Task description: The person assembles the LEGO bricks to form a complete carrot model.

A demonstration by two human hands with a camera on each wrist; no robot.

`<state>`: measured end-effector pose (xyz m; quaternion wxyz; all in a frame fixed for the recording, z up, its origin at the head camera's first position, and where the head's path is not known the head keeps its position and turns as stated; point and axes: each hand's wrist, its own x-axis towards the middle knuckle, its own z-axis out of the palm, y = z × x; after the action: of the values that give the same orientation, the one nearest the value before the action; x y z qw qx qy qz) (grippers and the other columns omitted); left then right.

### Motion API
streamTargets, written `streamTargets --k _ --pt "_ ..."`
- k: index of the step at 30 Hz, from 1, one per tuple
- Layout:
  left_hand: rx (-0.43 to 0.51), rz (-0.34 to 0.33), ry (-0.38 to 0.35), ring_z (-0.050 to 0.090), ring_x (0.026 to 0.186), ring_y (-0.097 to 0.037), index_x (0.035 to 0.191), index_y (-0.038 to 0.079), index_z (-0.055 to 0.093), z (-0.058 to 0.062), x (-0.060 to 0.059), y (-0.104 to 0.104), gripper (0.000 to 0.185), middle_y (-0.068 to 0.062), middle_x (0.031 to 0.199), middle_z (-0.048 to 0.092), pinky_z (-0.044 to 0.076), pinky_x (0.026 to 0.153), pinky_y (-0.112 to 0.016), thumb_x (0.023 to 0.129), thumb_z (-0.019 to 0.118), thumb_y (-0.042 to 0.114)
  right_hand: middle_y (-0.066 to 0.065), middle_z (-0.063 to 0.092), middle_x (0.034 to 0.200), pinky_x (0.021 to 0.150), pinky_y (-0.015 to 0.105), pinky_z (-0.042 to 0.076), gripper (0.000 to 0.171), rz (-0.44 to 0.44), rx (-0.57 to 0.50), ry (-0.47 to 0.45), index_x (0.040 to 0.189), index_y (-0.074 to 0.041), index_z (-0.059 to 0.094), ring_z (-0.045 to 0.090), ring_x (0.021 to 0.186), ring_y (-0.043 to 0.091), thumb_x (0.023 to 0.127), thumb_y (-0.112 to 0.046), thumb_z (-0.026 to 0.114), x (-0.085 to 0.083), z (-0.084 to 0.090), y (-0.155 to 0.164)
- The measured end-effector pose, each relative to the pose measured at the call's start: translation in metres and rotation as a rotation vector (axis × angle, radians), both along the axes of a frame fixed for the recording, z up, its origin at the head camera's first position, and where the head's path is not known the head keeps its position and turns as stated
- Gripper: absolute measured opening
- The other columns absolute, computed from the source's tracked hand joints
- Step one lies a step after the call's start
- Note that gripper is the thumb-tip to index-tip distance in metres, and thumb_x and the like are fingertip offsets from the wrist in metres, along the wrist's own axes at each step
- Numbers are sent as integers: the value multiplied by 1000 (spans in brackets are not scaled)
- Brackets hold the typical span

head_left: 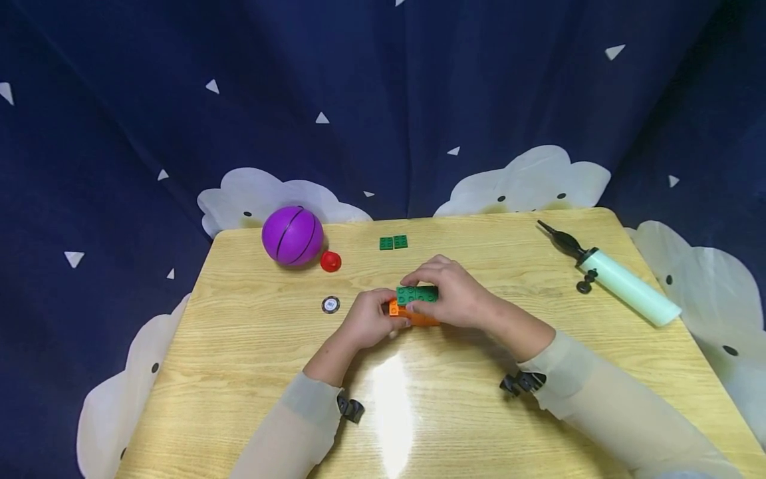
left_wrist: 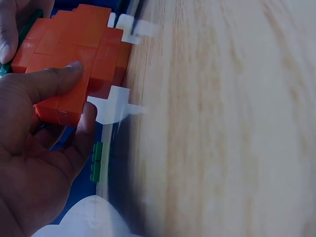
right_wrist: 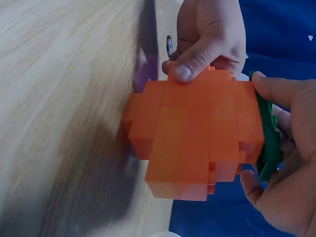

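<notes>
While the table [head_left: 251, 372] lies bare towards its near edge, we hold the orange block build [head_left: 413, 317] near its middle, long axis left to right. Our right hand [head_left: 451, 293] pinches the green plate [head_left: 417, 293] on top; our left hand [head_left: 370, 318] grips its left end.

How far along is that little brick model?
The orange brick body already looks built up in several layers. Right now the left hand steadies it while the right hand grips the green brick piece on top. Two small green bricks lie unused farther back on the table.
</notes>
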<state>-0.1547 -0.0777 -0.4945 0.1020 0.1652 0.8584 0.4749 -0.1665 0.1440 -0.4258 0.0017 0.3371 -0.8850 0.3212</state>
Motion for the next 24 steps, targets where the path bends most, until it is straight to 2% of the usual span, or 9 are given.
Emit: streamTargets --k 10,17,24 --pt "-18 3 8 67 89 -12 113 10 77 0 -1 0 33 4 103 73 57 78 -30 83 88 16 -9 71 114 92 42 50 42 26 -104 -78 122 -15 76 59 113 20 85 -30 88 -6 -7 6" --pt "-11 -3 22 66 86 -12 110 11 78 0 -1 0 31 5 99 72 56 75 -30 82 89 19 -6 72 114 93 49 51 34 -11 -100 -137 122 -17 75 61 110 22 92 -33 81 -12 -2 8" --pt "-3 5 15 65 90 -12 109 11 78 -2 -1 0 30 6 102 72 56 80 -32 82 89 19 -5 73 116 92 48 50 27 -66 -84 -200 122 -17 75 62 109 21 100 -31 72 -23 -2 7"
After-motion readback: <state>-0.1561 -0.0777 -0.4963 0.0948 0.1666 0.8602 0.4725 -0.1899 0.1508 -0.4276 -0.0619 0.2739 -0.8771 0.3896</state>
